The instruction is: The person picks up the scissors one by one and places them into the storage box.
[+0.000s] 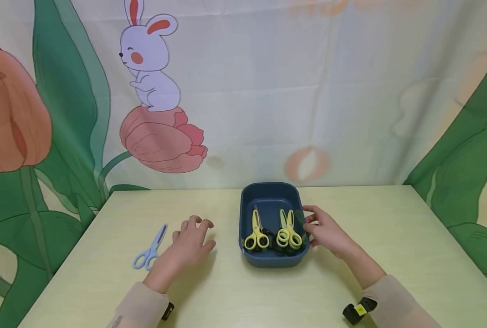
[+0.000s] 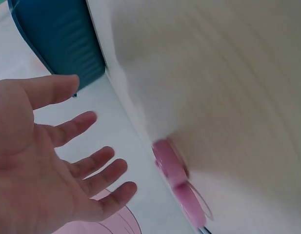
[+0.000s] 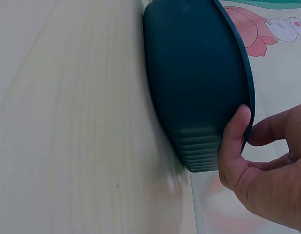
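A dark blue plastic bin (image 1: 270,263) stands on the table with several scissors inside. Yellow-handled scissors (image 1: 256,239) lie at its left, and more yellow and pale green scissors (image 1: 289,237) overlap at its right, with dark handles partly hidden beneath. My right hand (image 1: 327,232) holds the bin's right rim; in the right wrist view the thumb (image 3: 235,131) lies against the outer wall. My left hand (image 1: 192,243) hovers left of the bin, fingers spread and slightly bent, holding nothing. Beside it lie light blue scissors (image 1: 150,253); in the left wrist view their handles (image 2: 170,165) look pink.
The pale wooden table (image 1: 227,300) runs back to a hanging cloth (image 1: 247,114) printed with a rabbit and tulips. Each forearm wears a beige sleeve, and a black strap (image 1: 359,311) sits by the right cuff.
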Demonstrator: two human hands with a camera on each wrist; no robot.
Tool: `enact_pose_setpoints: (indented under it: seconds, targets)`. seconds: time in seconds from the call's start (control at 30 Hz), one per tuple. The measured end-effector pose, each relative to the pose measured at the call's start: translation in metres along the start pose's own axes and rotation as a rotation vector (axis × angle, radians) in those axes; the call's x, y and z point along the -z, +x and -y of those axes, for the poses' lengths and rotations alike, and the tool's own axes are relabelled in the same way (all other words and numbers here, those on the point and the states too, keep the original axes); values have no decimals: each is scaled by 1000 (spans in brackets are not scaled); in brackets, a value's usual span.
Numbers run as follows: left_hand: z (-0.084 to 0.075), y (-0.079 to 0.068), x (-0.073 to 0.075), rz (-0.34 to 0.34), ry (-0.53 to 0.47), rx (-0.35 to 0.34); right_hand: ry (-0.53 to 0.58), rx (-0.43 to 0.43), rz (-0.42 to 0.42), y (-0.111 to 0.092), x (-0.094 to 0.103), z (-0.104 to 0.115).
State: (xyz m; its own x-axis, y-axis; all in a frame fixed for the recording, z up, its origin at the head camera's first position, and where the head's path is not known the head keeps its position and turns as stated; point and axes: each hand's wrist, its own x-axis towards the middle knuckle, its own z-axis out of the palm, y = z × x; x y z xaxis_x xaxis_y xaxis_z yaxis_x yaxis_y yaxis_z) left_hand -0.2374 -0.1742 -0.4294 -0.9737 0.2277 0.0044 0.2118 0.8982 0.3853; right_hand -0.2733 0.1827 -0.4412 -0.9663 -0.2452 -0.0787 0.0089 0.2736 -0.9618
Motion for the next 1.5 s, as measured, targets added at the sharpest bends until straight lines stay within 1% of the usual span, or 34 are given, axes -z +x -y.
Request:
enact_pose_setpoints:
  seconds: [0.2, 0.37, 0.57, 0.67, 0.87, 1.03, 1.1, 1.27, 1.37, 1.5]
  targets:
    - [10, -6, 6, 104, 21, 61, -6, -3, 4, -1, 0, 1]
    - [15, -7, 7, 149, 44, 90, -6, -8, -1, 0, 0, 0]
    - [20, -10, 9, 176, 82, 64, -11, -7, -4, 0, 0, -1]
    - [22, -9, 10, 188, 79, 49, -11, -10, -4, 1, 0, 0]
    - [24, -7, 8, 183, 53, 33, -9, -12, -4, 1, 0, 0]
    - [26, -6, 7, 153, 47, 53, -9, -8, 3, 0, 0, 0]
    - [26, -7, 7, 141, 54, 50, -11, -3, 5, 0, 0, 0]
    - [28, -8, 7, 116, 81, -14, -11, 2, 1, 0, 0, -1]
    - [29, -7, 7, 87, 99, -56, -10, 0, -1, 0, 0, -1]
    - [30, -7, 5, 57, 119, -86, -8, -5, -1, 0, 0, -1]
